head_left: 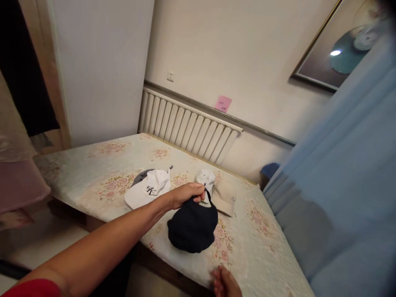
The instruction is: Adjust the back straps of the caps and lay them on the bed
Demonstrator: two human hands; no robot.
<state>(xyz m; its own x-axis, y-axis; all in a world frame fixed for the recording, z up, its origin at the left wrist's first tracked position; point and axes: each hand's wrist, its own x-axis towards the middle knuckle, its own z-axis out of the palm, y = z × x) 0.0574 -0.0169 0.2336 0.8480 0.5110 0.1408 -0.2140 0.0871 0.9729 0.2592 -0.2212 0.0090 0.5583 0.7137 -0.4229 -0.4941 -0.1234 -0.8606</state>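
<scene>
My left hand (187, 194) reaches out over the bed and pinches the back strap of a dark navy cap (192, 227), which rests on the flowered mattress (102, 173). Just behind it lie a white cap with a black logo (148, 190) and a white-and-beige cap (221, 192). A grey cap (140, 177) peeks out from under the white one. My right hand (226, 283) rests on the near edge of the mattress, its fingers curled under and mostly out of view.
A white slatted radiator cover (188, 128) runs along the back wall with a pink note (223, 103) above it. A pale blue curtain (346, 198) hangs at the right. A framed picture (337, 45) is on the wall. Dark clothing (24, 70) hangs at left.
</scene>
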